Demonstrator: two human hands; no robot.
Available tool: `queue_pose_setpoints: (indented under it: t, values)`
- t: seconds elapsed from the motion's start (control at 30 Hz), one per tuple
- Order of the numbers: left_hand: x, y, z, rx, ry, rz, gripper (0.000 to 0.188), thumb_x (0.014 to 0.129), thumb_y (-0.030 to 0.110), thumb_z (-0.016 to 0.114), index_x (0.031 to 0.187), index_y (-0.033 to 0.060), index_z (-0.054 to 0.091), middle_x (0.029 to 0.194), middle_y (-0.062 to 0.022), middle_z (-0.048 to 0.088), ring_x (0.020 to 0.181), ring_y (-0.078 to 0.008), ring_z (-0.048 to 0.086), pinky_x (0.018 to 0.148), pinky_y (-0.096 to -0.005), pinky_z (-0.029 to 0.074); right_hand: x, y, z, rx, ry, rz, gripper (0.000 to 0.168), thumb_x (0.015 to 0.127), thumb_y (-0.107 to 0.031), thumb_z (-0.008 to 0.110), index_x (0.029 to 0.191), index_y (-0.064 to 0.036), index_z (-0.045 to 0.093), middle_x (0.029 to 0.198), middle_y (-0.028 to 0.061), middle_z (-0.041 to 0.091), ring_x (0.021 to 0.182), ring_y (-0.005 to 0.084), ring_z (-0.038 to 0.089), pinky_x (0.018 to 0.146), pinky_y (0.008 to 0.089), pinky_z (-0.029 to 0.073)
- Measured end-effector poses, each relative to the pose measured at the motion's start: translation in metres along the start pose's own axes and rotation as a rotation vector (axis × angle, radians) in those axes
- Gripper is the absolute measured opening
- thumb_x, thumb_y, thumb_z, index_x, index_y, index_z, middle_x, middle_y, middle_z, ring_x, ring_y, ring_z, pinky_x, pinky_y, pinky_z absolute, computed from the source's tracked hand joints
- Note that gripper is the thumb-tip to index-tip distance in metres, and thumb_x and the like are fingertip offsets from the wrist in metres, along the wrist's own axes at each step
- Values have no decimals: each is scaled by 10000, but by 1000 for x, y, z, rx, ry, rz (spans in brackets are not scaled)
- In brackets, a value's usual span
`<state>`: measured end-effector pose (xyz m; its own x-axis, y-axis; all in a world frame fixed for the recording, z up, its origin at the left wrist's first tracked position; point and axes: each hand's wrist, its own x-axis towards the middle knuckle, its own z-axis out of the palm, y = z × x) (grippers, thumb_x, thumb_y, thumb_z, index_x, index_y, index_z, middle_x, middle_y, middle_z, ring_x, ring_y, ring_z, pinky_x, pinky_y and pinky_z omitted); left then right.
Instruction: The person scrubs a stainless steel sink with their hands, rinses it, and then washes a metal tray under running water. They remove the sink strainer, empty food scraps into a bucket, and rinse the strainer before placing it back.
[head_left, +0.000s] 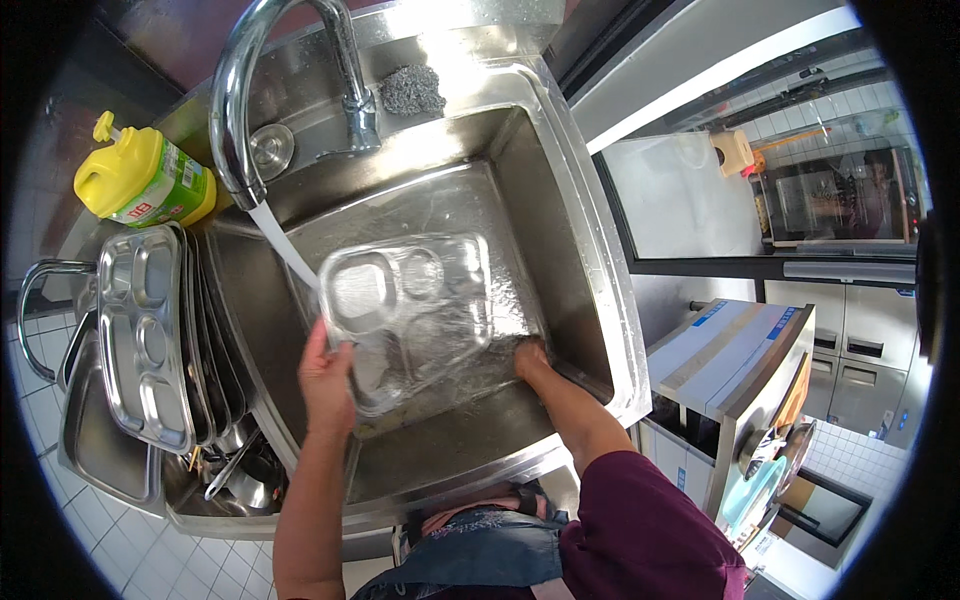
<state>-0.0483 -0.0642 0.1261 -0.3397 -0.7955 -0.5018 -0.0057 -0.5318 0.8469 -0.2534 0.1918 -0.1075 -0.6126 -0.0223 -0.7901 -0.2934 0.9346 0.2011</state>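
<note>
My left hand (326, 375) grips the left edge of a stainless-steel compartment tray (439, 330), which is tilted inside a deep steel sink (574, 315). A stream of water (285, 244) from the chrome gooseneck faucet (229, 127) falls at the tray's upper left corner. Water sheets over the tray and blurs its compartments. To the right of the tray, my right hand (531, 358) reaches down to the wet bottom of the sink. Its fingers are mostly hidden, so whether they hold anything cannot be told.
Steel wool (412, 90) and a round steel strainer (271, 150) rest on the sink's back ledge. Left stand a yellow detergent jug (142, 176) and stacked compartment trays (142, 337), above a second basin with utensils (247, 480). A steel-topped counter (731, 360) is at right.
</note>
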Motion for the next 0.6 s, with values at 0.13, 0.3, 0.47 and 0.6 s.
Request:
queue_pose_setpoints:
  t: [0.13,0.3,0.47,0.6]
  values:
    - [-31,-9,37,374,-262,53,475,880,-13,528,1344,37,441,1122,-53,613,910,-79,549,817,-223,439,40,39,-15,87,-553,-130,286,873,-209,515,1078,-34,611,1130,159,607,1002,305,604,776,430,517]
    - [-59,-16,63,456,-424,132,381,891,7,523,1272,12,516,1159,-38,609,1013,-79,516,870,-227,401,36,67,-22,281,-376,-13,225,829,-141,542,991,-19,638,972,143,647,883,277,635,690,421,518]
    - [-55,-20,40,552,-330,229,405,889,14,538,1283,106,530,1157,-71,634,955,-71,556,820,-214,431,38,62,-2,-110,-212,-187,240,812,-207,565,912,-29,692,950,162,661,894,266,646,738,407,509]
    - [-34,-10,7,481,-91,248,444,890,-18,517,1326,52,469,1116,-80,633,951,-101,572,823,-232,443,16,3,44,-95,-281,-450,257,805,-253,582,910,-44,689,912,141,666,841,233,640,724,362,502]
